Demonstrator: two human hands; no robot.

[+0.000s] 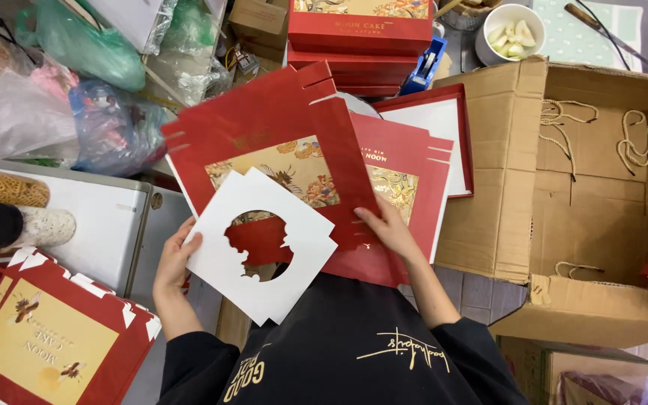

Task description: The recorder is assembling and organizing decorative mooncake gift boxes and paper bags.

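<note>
My left hand (176, 256) grips the left corner of a white square card (219, 225) with a round, ragged-edged hole cut in its middle. The card lies tilted over a flat, unfolded red box sheet (271, 112) with a gold flowered panel. My right hand (388, 227) presses flat on the right part of that red sheet, fingers together, next to the card's right corner. A second flat red sheet (403, 161) with the same gold panel lies under it to the right.
A large open cardboard box (594, 217) holding rope handles fills the right side. Stacked red gift boxes (360, 34) stand at the back. Folded red sheets (46, 337) lie lower left, plastic bags (76, 45) upper left, a bowl (508, 34) upper right.
</note>
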